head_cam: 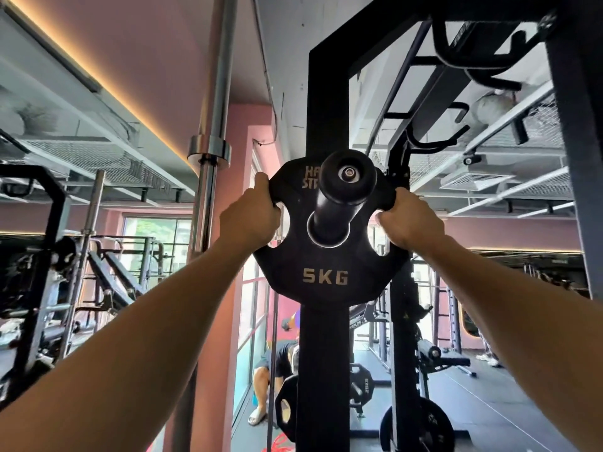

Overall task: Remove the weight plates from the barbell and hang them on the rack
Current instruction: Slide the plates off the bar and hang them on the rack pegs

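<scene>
A black 5KG weight plate with grip holes sits on a black storage peg that juts from the black rack upright toward me. The peg passes through the plate's centre hole. My left hand grips the plate's left edge through a grip hole. On the plate's right edge my right hand grips in the same way. A steel barbell stands upright to the left of the rack.
More black plates hang low on the rack. A person crouches on the floor behind the upright. Benches and other racks fill the left side, and pull-up handles hang overhead at the right.
</scene>
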A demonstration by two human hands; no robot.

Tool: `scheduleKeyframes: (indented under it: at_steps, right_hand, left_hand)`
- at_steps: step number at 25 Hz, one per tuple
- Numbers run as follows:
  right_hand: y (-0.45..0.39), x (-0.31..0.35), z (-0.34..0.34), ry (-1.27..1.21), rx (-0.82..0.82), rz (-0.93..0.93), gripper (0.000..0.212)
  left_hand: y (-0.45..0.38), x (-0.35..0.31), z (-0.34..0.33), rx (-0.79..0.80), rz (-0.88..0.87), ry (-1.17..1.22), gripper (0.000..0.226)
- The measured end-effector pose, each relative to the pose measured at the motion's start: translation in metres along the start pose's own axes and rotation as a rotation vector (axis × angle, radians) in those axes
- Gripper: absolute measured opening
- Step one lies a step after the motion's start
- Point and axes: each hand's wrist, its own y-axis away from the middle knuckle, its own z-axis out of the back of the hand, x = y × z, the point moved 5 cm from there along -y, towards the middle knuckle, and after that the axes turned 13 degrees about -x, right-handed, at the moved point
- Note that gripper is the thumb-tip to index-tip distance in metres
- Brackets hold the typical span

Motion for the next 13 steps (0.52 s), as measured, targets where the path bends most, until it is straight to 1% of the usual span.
scheduleKeyframes:
  at_steps: [1,2,4,5,7,9,10,11,13]
  right_hand:
    - [0.005,0.000,0.002,0.015,-0.010,-0.003,0.027]
    - [0.011,-0.001,0.004,0.023,-0.007,-0.006,0.034]
    - [0.034,-0.003,0.005,0.006,0.054,-0.030,0.047]
    - [0.051,-0.005,0.006,-0.027,0.098,-0.058,0.053]
    - [0.084,-0.011,0.007,-0.096,0.176,-0.132,0.054]
    - [0.116,-0.017,0.013,-0.103,0.294,-0.175,0.055]
    - [0.132,-0.019,0.016,-0.082,0.378,-0.164,0.059]
    - [0.146,-0.020,0.020,-0.044,0.453,-0.133,0.062]
    - [0.172,-0.023,0.036,0.052,0.524,-0.064,0.066]
  left_hand:
    - [0.008,0.001,0.001,0.017,0.031,0.022,0.021]
    - [0.018,0.001,0.001,0.047,0.060,0.051,0.030]
    - [0.043,0.003,0.004,0.134,0.103,0.107,0.046]
    - [0.057,0.004,0.008,0.177,0.104,0.108,0.048]
    - [0.083,0.009,0.019,0.277,0.082,0.023,0.046]
    - [0.114,0.014,0.032,0.453,0.066,-0.033,0.045]
    - [0.132,0.016,0.039,0.535,0.072,-0.020,0.044]
    - [0.147,0.017,0.048,0.578,0.076,0.006,0.044]
    - [0.174,0.010,0.070,0.606,0.070,0.069,0.050]
